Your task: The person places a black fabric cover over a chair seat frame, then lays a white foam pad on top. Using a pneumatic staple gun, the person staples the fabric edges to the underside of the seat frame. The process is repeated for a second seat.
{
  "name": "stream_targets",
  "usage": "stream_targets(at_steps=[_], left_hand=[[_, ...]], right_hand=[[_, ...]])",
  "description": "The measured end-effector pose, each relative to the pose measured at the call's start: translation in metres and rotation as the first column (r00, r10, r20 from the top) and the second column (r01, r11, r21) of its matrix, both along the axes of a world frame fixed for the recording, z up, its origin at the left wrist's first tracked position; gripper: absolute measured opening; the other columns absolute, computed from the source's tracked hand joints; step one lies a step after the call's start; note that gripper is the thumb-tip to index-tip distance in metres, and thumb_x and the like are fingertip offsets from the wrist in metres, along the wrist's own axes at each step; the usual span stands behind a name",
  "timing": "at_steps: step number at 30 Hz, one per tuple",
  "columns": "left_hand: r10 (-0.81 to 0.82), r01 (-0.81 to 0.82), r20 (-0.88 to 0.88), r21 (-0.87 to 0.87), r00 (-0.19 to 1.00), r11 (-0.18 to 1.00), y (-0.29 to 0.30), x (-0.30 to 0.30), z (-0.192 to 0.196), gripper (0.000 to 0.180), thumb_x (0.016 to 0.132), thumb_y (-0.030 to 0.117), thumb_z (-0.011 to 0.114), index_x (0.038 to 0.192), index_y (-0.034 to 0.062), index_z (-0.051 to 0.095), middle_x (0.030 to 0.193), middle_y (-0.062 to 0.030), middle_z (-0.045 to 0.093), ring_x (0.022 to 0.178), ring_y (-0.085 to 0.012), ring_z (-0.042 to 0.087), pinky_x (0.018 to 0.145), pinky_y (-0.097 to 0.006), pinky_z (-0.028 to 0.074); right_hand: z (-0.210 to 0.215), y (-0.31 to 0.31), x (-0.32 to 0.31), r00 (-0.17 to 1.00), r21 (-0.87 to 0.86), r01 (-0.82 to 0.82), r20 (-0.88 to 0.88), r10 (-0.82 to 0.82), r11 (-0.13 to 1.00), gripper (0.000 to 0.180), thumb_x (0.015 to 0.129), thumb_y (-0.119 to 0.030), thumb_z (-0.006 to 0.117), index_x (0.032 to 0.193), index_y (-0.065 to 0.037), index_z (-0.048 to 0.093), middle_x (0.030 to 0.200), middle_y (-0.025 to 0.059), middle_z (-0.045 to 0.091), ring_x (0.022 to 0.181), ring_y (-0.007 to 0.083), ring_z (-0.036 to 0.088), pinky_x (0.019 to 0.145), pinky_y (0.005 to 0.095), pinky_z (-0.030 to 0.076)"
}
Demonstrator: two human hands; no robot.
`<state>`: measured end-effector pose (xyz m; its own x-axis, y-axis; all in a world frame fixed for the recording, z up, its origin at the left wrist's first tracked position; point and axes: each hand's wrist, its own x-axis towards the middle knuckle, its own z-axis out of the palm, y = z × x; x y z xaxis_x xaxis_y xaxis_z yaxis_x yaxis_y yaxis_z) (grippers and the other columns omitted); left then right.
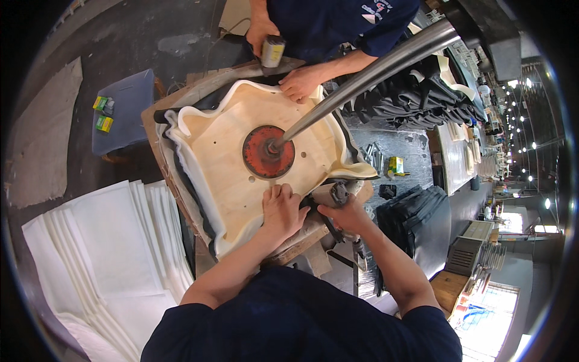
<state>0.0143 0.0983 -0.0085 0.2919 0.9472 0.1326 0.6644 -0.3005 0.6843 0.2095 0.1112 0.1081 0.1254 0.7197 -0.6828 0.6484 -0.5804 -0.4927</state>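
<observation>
A light plywood panel with wavy cream foam round its edges lies underside up, black cover material showing beneath. A red disc on a metal rod rests on its middle. My left hand is closed at the panel's near edge, fingertips on the wood and thumb against black material. My right hand grips a staple gun, its nose by that edge. Opposite, a co-worker's hand holds another staple gun; the other hand presses the far edge.
White foam sheets are stacked at left. Small yellow-green boxes lie on a blue-grey stool. Black covers and another small box sit on a bench at right. The rod slants in from upper right.
</observation>
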Motion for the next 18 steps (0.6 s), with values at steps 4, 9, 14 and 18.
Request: stream_targets(at_steps=[4, 9, 14, 18], left_hand=[[-0.01, 0.008, 0.022, 0.055, 1.0, 0.998, -0.001, -0.007, 0.0, 0.019, 0.086, 0.029, 0.082, 0.09, 0.0115, 0.076, 0.109, -0.0083, 0.058, 0.113, -0.0316, 0.052, 0.098, -0.049, 0.039], [0.026, -0.031, 0.095, 0.056, 0.995, 0.998, 0.001, -0.002, -0.007, 0.011, 0.086, 0.021, 0.08, 0.089, 0.0129, 0.074, 0.108, -0.0085, 0.057, 0.112, -0.032, 0.052, 0.097, -0.049, 0.039], [0.059, -0.063, 0.114, 0.032, 0.992, 0.997, 0.0, 0.003, -0.01, 0.011, 0.086, 0.018, 0.078, 0.084, 0.0121, 0.069, 0.107, -0.0092, 0.057, 0.112, -0.0322, 0.053, 0.097, -0.049, 0.039], [0.071, -0.076, 0.119, 0.031, 0.99, 0.997, -0.001, 0.005, -0.01, 0.012, 0.087, 0.018, 0.078, 0.084, 0.0107, 0.068, 0.107, -0.0095, 0.057, 0.112, -0.0326, 0.054, 0.098, -0.05, 0.039]], right_hand=[[-0.014, -0.015, 0.012, 0.988, 0.076, 0.081, -0.137, -0.07, 0.994, 0.045, 0.091, -0.032, 0.091, 0.112, 0.005, 0.075, 0.075, 0.0064, 0.073, 0.056, 0.013, 0.065, 0.052, 0.0328, 0.053], [-0.009, -0.022, 0.002, 0.984, 0.072, 0.073, -0.169, -0.06, 0.995, 0.041, 0.091, -0.029, 0.091, 0.109, 0.005, 0.076, 0.074, 0.0048, 0.072, 0.055, 0.0125, 0.064, 0.052, 0.0314, 0.052], [-0.009, -0.016, 0.0, 0.997, 0.044, -0.02, -0.077, 0.023, 0.999, 0.038, 0.092, -0.031, 0.088, 0.108, 0.002, 0.078, 0.072, 0.0059, 0.072, 0.054, 0.0142, 0.065, 0.054, 0.0341, 0.053], [-0.001, -0.008, -0.009, 0.993, 0.023, -0.115, -0.005, 0.115, 0.993, 0.04, 0.093, -0.035, 0.086, 0.107, 0.001, 0.078, 0.068, 0.0073, 0.071, 0.053, 0.0167, 0.067, 0.054, 0.0369, 0.054]])
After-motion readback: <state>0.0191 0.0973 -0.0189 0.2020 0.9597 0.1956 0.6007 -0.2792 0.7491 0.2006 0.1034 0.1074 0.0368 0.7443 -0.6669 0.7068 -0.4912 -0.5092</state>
